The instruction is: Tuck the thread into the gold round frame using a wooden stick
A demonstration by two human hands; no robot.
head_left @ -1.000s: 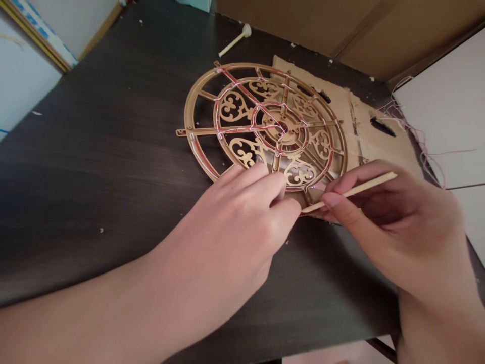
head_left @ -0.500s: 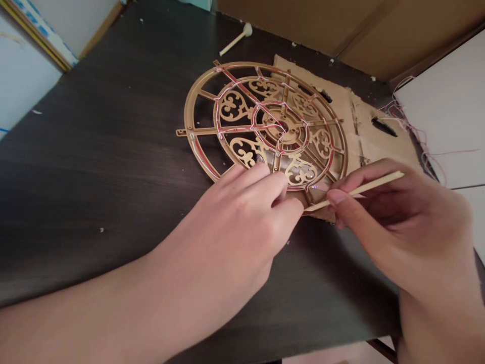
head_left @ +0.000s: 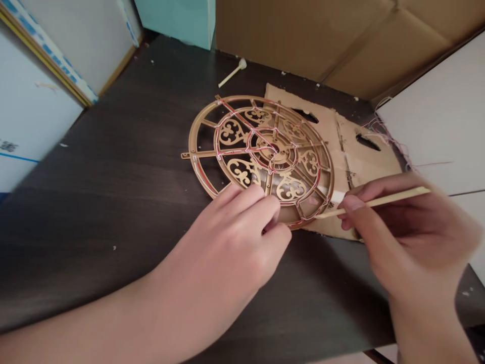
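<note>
A round gold openwork frame with scroll patterns and thin red-white wire along its ribs lies flat on the dark table. My left hand presses on its near rim with curled fingers. My right hand pinches a thin pale wooden stick, whose tip touches the frame's near right rim. A flat piece of cardboard lies under the frame's right side.
A small cream stick with a round head lies at the back of the table. Brown cardboard boxes line the back. White panels stand at left and right, with loose thin wires by the right one.
The view has tilted up, so everything sits lower in the picture. My right hand has drawn the stick a little to the right; my left hand stays on the frame's rim.
</note>
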